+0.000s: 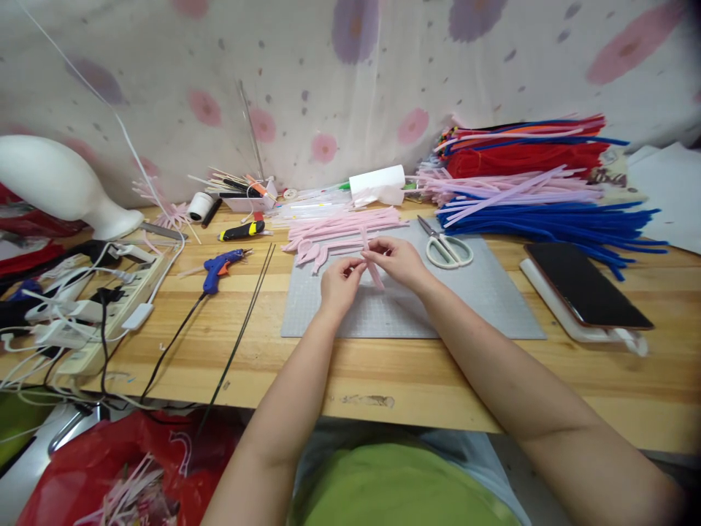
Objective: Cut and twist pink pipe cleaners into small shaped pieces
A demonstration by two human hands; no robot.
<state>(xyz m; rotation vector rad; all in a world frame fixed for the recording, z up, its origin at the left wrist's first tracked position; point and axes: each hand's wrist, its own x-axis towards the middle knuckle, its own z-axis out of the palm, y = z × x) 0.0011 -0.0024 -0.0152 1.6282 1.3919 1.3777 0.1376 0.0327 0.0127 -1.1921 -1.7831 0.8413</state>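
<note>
Both my hands meet over a grey cutting mat [493,299] on the wooden table. My left hand [339,281] pinches one end of a short pink pipe cleaner piece [374,272]. My right hand [399,259] grips the same piece from the other side, fingers closed around it. Just behind my hands lies a heap of pink pipe cleaners [342,230], some bent into loops. White-handled scissors [447,248] rest on the mat to the right of my right hand.
A blue glue gun [219,267] with its cord and thin dark wires lie left of the mat, beside a power strip [82,314]. Stacks of red, pink and blue pipe cleaners [537,190] fill the back right. A phone [585,285] lies at right. A red bag [120,467] hangs below the table's front edge.
</note>
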